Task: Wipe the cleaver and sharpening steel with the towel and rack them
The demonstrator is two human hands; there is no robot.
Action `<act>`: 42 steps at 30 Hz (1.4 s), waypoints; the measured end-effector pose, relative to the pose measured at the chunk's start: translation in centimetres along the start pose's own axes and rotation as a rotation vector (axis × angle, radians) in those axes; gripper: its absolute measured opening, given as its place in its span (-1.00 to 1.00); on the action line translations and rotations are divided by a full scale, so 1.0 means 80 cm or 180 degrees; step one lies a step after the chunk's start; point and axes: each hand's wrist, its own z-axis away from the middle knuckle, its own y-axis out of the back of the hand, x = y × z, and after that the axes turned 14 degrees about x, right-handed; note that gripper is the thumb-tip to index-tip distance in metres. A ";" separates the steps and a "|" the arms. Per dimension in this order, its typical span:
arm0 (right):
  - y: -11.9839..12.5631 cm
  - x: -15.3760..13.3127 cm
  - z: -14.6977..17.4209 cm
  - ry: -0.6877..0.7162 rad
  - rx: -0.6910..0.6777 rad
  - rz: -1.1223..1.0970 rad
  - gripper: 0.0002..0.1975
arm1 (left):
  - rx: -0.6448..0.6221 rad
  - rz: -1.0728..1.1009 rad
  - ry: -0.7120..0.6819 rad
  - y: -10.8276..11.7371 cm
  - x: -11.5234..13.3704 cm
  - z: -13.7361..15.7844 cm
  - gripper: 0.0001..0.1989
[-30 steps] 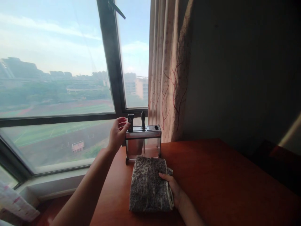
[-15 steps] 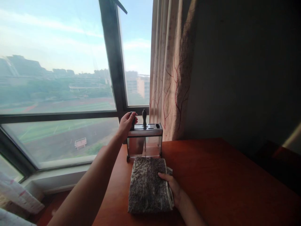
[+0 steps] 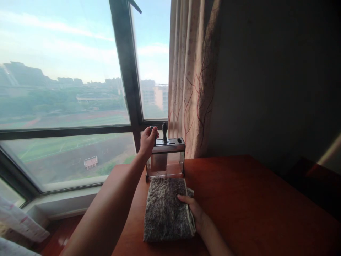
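Observation:
A knife block [image 3: 172, 146] with a shiny top and clear sides stands near the table's window-side end. My left hand [image 3: 149, 138] is closed around a dark handle at the left of its top. Under that hand a broad knife blade [image 3: 159, 161] shows through the clear side. Beside the hand, another black knife handle [image 3: 164, 132] rises upright from the top. A folded, shaggy grey cloth [image 3: 166, 209] lies in front of the block. My right hand [image 3: 195, 211] grips the cloth's right edge, thumb on top; its other fingers are hidden.
The reddish-brown wooden table [image 3: 239, 199] extends to the right. Behind it hangs a patterned curtain [image 3: 193, 78]. A dark window frame [image 3: 126, 64] and sill [image 3: 69, 202] border the left side, above the floor.
My left hand has shifted slightly right with the handle in it, and the block has moved a little that way too. My right hand stays on the cloth. The view has shifted slightly.

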 end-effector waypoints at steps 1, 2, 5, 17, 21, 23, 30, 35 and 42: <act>-0.001 0.000 0.001 -0.0001 0.0007 -0.0010 -0.71 | -0.0005 0.0001 0.0003 -0.001 0.000 0.000 -0.68; -0.001 0.000 0.001 -0.0002 0.0016 -0.0012 -0.70 | -0.0008 0.0004 0.0007 -0.002 0.000 0.001 -0.68; -0.002 0.000 0.001 0.0011 0.0022 0.0005 -0.69 | -0.0028 0.0024 0.0029 -0.005 -0.001 0.001 -0.68; -0.004 -0.001 0.002 0.0078 -0.0046 0.0091 -0.64 | -0.0398 0.0040 0.0259 -0.003 0.026 -0.026 -0.65; -0.004 -0.001 0.002 0.0114 -0.0010 0.0088 -0.66 | -0.0388 0.0115 0.0165 -0.009 0.051 -0.042 -0.67; -0.005 -0.002 0.002 0.0119 -0.0002 0.0086 -0.67 | -0.0377 0.0184 0.0100 -0.013 0.064 -0.050 -0.68; -0.010 -0.002 0.005 0.0112 -0.0049 0.0111 -0.65 | -0.0219 0.0553 -0.0280 -0.030 0.115 -0.074 -0.72; -0.009 -0.002 0.004 0.0140 -0.0002 0.0073 -0.67 | -0.0302 0.0619 -0.0489 -0.041 0.145 -0.082 -0.76; -0.008 -0.002 0.003 0.0202 0.0006 0.0041 -0.72 | -0.0245 0.0829 -0.0677 -0.046 0.181 -0.085 -0.75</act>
